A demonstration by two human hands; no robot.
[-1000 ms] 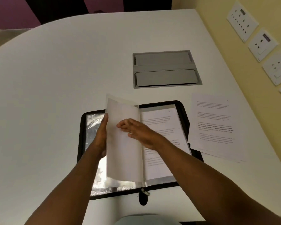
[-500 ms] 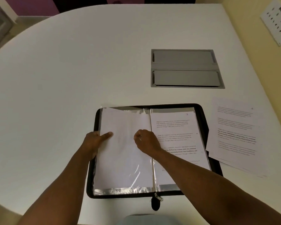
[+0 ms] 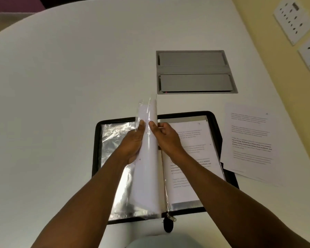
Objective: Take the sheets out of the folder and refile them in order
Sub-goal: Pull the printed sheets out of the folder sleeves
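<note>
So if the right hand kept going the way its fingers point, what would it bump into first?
The right hand points up-left and its fingertips are already at the raised sleeve, so it meets that straight away. The left hand is probably next, just behind it, though depth is hard to judge.

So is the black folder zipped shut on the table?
No, the black folder lies open flat on the table, with both hands lifting a sleeved page at its spine.
</note>
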